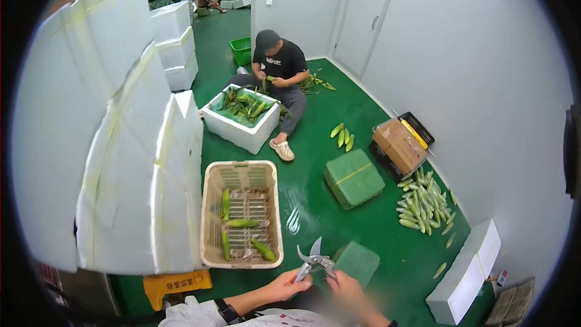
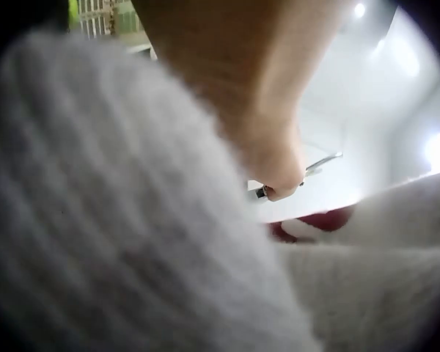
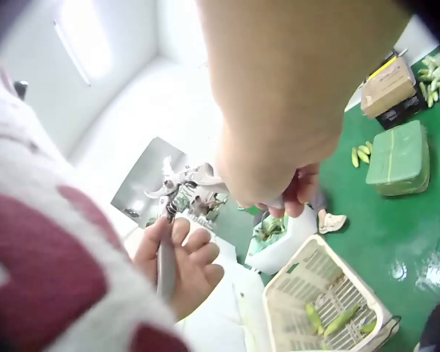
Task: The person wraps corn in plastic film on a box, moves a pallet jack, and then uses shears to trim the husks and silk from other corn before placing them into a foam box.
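Observation:
Both hands hold a pair of pruning shears (image 1: 316,259) in front of the body, blades spread apart and pointing away. My left hand (image 1: 284,286) grips one grey handle; my right hand (image 1: 351,297) grips the other. In the right wrist view, the coil spring shows between the handles of the shears (image 3: 177,189), and the left hand (image 3: 187,268) has its fingers curled at its handle. The left wrist view is largely filled by a pale sleeve (image 2: 117,198). Beyond the hands, a cream plastic crate (image 1: 206,218) contains several green corn ears (image 1: 243,223).
White foam boxes (image 1: 127,163) are stacked along the left. Ahead, a person (image 1: 281,63) sits beside a foam box (image 1: 239,133) of husks. To the right are a green block-shaped seat (image 1: 354,178), a cardboard box (image 1: 399,145), a corn pile (image 1: 423,203) and a white foam box (image 1: 463,275).

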Action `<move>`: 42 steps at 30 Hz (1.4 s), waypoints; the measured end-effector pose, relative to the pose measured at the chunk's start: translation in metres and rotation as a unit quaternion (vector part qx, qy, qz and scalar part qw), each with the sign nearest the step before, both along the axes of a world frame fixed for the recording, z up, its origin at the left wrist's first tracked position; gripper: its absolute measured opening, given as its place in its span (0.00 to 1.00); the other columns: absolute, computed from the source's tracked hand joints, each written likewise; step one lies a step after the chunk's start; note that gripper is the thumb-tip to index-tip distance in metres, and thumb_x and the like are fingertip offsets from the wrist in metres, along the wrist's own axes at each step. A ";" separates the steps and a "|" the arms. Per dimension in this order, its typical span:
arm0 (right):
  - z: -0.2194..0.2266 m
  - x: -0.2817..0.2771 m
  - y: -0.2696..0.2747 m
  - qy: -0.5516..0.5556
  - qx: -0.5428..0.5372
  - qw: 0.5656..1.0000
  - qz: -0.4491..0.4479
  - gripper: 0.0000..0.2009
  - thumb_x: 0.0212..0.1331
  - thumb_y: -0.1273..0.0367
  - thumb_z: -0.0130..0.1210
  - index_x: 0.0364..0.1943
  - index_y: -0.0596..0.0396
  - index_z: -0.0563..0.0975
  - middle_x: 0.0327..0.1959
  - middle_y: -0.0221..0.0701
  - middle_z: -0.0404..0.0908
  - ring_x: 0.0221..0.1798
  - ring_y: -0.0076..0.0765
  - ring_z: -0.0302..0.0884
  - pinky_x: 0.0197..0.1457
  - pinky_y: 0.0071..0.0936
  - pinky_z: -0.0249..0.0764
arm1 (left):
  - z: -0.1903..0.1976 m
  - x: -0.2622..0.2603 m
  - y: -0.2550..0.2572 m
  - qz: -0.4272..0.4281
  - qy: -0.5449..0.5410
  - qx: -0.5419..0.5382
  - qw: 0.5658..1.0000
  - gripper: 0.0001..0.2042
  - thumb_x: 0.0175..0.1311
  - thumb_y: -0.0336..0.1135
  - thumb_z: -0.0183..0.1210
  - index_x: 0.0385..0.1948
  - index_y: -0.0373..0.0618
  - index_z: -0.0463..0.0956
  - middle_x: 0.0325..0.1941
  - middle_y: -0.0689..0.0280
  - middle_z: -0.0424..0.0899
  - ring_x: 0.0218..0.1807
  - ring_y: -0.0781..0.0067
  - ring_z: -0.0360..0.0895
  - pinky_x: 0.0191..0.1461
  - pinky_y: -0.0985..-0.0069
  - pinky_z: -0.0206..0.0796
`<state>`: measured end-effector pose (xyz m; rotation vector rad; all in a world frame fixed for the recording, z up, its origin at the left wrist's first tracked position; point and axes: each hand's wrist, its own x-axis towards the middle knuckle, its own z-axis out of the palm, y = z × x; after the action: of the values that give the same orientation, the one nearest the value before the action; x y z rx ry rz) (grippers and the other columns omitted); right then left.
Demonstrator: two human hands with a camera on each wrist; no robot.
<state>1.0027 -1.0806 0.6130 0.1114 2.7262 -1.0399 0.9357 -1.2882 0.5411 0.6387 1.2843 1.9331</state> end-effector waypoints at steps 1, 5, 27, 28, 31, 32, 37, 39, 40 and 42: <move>0.010 -0.008 0.012 -0.033 0.011 0.999 -0.023 0.16 0.62 0.63 0.50 0.48 0.59 0.69 0.35 0.46 0.79 0.37 0.57 0.78 0.38 0.45 0.75 | 0.030 -0.025 0.016 -0.067 -0.071 -0.053 0.994 0.23 0.66 0.40 0.54 0.60 0.46 0.59 0.50 0.63 0.71 0.43 0.83 0.70 0.30 0.84 0.62; -0.001 -0.060 0.050 -0.069 0.057 0.995 -0.043 0.17 0.62 0.63 0.49 0.51 0.58 0.67 0.29 0.45 0.80 0.32 0.59 0.78 0.35 0.48 0.75 | 0.040 -0.102 0.096 -0.226 -0.113 -0.047 0.966 0.36 0.64 0.48 0.54 0.70 0.50 0.45 0.68 0.62 0.59 0.56 0.77 0.65 0.37 0.84 0.63; -0.071 -0.588 0.171 -0.496 -0.694 0.520 0.046 0.12 0.69 0.64 0.44 0.48 0.57 0.71 0.40 0.32 0.77 0.40 0.25 0.76 0.46 0.22 0.74 | 0.011 -0.536 0.193 0.233 -0.440 0.277 0.822 0.04 0.60 0.34 0.49 0.33 0.47 0.70 0.32 0.64 0.75 0.48 0.57 0.74 0.61 0.59 0.62; -0.073 -0.617 0.166 -0.500 -0.683 0.528 0.066 0.12 0.69 0.64 0.44 0.48 0.57 0.71 0.40 0.32 0.77 0.40 0.25 0.76 0.45 0.22 0.73 | 0.005 -0.561 0.194 0.225 -0.415 0.327 0.819 0.04 0.60 0.34 0.48 0.33 0.47 0.69 0.31 0.64 0.74 0.45 0.58 0.75 0.63 0.58 0.60; -0.060 -0.683 0.157 -0.482 -0.729 0.483 0.050 0.14 0.70 0.61 0.41 0.47 0.58 0.71 0.35 0.30 0.76 0.36 0.25 0.73 0.40 0.23 0.70 | 0.007 -0.625 0.191 0.275 -0.413 0.335 0.801 0.06 0.60 0.35 0.49 0.35 0.46 0.68 0.31 0.64 0.73 0.43 0.59 0.75 0.64 0.58 0.60; -0.053 -0.705 0.152 -0.474 -0.745 0.467 0.049 0.15 0.70 0.61 0.41 0.46 0.58 0.71 0.35 0.30 0.76 0.35 0.25 0.73 0.39 0.24 0.69 | 0.013 -0.641 0.190 0.286 -0.414 0.332 0.798 0.06 0.60 0.35 0.49 0.35 0.46 0.68 0.31 0.64 0.74 0.43 0.60 0.75 0.64 0.58 0.60; -0.027 -0.803 0.140 -0.434 -0.652 0.619 0.065 0.13 0.72 0.62 0.36 0.46 0.56 0.69 0.29 0.29 0.71 0.30 0.26 0.68 0.34 0.23 0.65 | 0.031 -0.731 0.183 0.342 -0.423 0.290 0.787 0.06 0.59 0.37 0.50 0.34 0.48 0.68 0.30 0.67 0.73 0.40 0.64 0.74 0.62 0.58 0.60; -0.043 -0.836 0.135 -0.515 -0.682 0.513 0.077 0.13 0.72 0.61 0.36 0.44 0.55 0.68 0.28 0.28 0.69 0.29 0.25 0.66 0.33 0.23 0.64 | 0.034 -0.765 0.182 0.378 -0.423 0.257 0.782 0.06 0.59 0.39 0.49 0.32 0.49 0.67 0.26 0.70 0.69 0.34 0.69 0.72 0.59 0.59 0.63; -0.048 -0.870 0.133 -0.556 -0.690 0.454 0.087 0.12 0.72 0.61 0.36 0.43 0.54 0.68 0.27 0.27 0.68 0.29 0.25 0.65 0.33 0.22 0.63 | 0.032 -0.796 0.185 0.381 -0.414 0.274 0.780 0.06 0.59 0.39 0.49 0.32 0.49 0.67 0.25 0.70 0.68 0.32 0.70 0.71 0.57 0.59 0.64; -0.048 -0.890 0.126 -0.537 -0.707 0.451 0.092 0.12 0.71 0.59 0.38 0.38 0.51 0.66 0.24 0.25 0.64 0.27 0.24 0.62 0.31 0.22 0.61 | 0.024 -0.818 0.183 0.372 -0.400 0.300 0.783 0.06 0.59 0.39 0.48 0.30 0.50 0.66 0.22 0.72 0.66 0.28 0.73 0.69 0.53 0.60 0.66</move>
<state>0.1131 -0.9548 0.5651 0.1007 0.2595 -1.8144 0.1181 -1.1056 0.5648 -0.5332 0.3305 2.8174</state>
